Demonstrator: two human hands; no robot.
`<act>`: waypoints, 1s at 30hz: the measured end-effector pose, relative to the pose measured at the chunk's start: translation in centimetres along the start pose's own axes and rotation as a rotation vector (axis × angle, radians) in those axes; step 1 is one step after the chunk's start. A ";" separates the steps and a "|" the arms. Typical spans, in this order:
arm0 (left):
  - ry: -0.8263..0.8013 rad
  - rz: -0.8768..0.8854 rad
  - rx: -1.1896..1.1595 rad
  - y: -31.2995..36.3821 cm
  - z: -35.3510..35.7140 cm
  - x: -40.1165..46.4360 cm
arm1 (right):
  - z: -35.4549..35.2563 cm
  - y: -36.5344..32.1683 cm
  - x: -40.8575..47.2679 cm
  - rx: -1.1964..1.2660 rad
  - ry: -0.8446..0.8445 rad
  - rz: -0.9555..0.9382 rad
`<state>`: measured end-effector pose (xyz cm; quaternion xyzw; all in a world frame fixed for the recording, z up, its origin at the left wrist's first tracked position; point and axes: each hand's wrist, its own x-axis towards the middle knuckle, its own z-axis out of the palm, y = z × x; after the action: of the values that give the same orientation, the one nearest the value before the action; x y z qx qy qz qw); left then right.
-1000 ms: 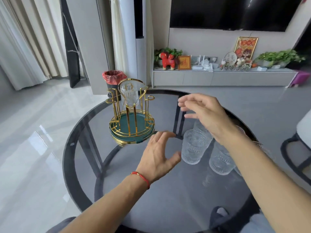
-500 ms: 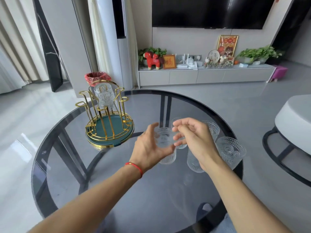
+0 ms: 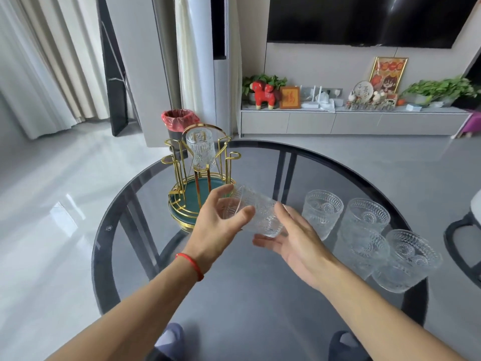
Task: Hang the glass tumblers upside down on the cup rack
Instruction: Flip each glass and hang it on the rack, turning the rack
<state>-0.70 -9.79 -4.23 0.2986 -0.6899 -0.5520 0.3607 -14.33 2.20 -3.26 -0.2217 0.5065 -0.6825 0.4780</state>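
A clear patterned glass tumbler (image 3: 260, 213) is in the air, tilted on its side with its mouth to the left, just right of the cup rack. My left hand (image 3: 221, 227) grips it at the rim between thumb and fingers. My right hand (image 3: 296, 246) lies palm-up with its fingers spread by the tumbler's base; whether it touches the glass I cannot tell. The gold wire cup rack (image 3: 182, 201) with a green base stands at the table's far left. One tumbler (image 3: 201, 149) hangs upside down on it. Several more tumblers (image 3: 322, 212) stand upright at the right.
The round dark glass table (image 3: 104, 230) has a black rim, and its frame shows through the top. A red-lined bin (image 3: 177, 121) stands on the floor behind the rack. A chair (image 3: 463, 230) is at the right edge. A low TV cabinet (image 3: 338, 123) runs along the far wall.
The tumbler has been lifted off the table and tipped sideways towards the rack. My left hand has taken hold of its rim, and my right hand has opened beside its base.
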 end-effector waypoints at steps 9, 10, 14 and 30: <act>0.060 0.273 0.774 -4.8 -3.2 0.7 | 0.3 -4.5 3.1 -0.521 0.460 -0.495; 0.066 0.308 0.861 -5.5 -3.4 0.8 | 0.4 -5.6 4.3 -0.598 0.476 -0.533; 0.042 0.346 1.001 -7.3 -3.6 0.9 | 2.0 -9.4 10.1 -0.785 0.410 -0.606; 0.029 0.360 1.127 -7.8 -3.2 0.8 | 6.5 -11.8 20.0 -1.105 0.003 -0.503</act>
<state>1.61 -13.87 -11.33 0.3297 -0.9117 -0.0262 0.2438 -23.21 -18.12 6.24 -0.5489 0.7186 -0.4109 0.1157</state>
